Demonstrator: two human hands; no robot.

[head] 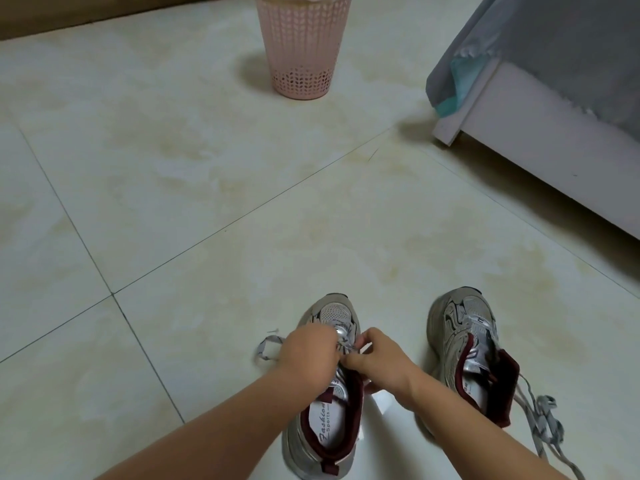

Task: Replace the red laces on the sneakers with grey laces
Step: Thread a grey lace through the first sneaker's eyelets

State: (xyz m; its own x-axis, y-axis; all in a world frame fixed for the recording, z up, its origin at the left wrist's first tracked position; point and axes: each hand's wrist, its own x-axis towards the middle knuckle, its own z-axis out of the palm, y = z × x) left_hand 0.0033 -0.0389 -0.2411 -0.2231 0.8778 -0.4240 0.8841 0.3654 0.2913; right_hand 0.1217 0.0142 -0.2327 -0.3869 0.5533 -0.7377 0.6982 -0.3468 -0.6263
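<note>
Two grey sneakers with dark red lining stand on the tiled floor, toes pointing away from me. Over the left sneaker [325,441] my left hand [306,355] and my right hand [377,362] meet above the eyelets, each pinching the grey lace [266,346]. One end of that lace loops out on the floor to the left. The right sneaker [464,344] stands apart with no lace in its eyelets. A loose grey lace [543,427] lies on the floor beside its heel. No red lace is in view.
A pink perforated basket [303,46] stands at the far middle of the floor. A white bed frame [540,154] with a grey cover hanging over it fills the right. A brown wooden edge runs along the far left.
</note>
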